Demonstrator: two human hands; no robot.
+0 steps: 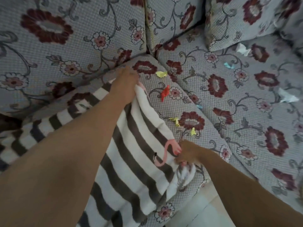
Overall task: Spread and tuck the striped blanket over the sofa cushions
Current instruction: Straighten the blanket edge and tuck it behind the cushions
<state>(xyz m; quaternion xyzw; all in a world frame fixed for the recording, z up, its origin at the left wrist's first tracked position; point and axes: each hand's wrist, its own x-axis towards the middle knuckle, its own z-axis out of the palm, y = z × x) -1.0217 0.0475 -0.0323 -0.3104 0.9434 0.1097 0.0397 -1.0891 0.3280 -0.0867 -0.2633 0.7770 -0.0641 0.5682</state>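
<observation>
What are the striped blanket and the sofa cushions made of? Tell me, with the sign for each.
Striped blanket: likely soft fleece or plush; matte, fuzzy stripes, limp folds where both hands grip it.
Sofa cushions: apparently woven upholstery fabric; fine grid-like texture with a raised-looking floral pattern.

Blanket lies on the left seat cushion; paper scraps right of it.

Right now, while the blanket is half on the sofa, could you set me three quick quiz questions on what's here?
1. True or false: both hands grip the striped blanket.
2. Which hand is nearer the sofa's back cushions: A left hand, B right hand?
3. Fill in: small coloured ____ scraps lie on the floral seat cushion.

Key: 1 true; 2 A; 3 paper-like, though too small to tell for sure.
</observation>
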